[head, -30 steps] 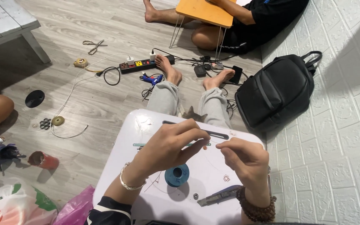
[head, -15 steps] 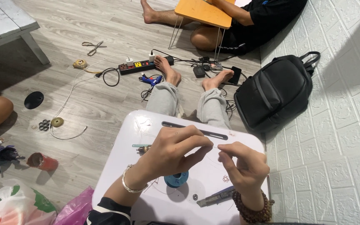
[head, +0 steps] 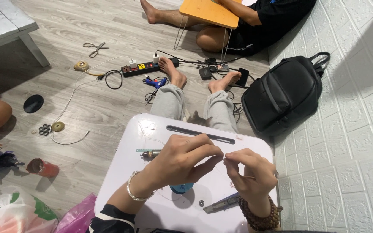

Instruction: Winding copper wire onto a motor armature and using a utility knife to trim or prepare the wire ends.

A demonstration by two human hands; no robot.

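both hands have drawn together: left hand [head: 182,162] and right hand [head: 249,174] pinch fingertips, seemingly on fine thread, above the white lap table [head: 152,125], hiding more of the blue spool [head: 181,188].

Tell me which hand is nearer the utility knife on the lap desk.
Right. The right hand is just above the utility knife, its wrist almost over the handle end. The left hand sits further off, up and to the left, over the blue spool.

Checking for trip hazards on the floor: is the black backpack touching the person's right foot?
Apart. The head view shows a strip of bare floor and a small black device between the black backpack and the right foot.
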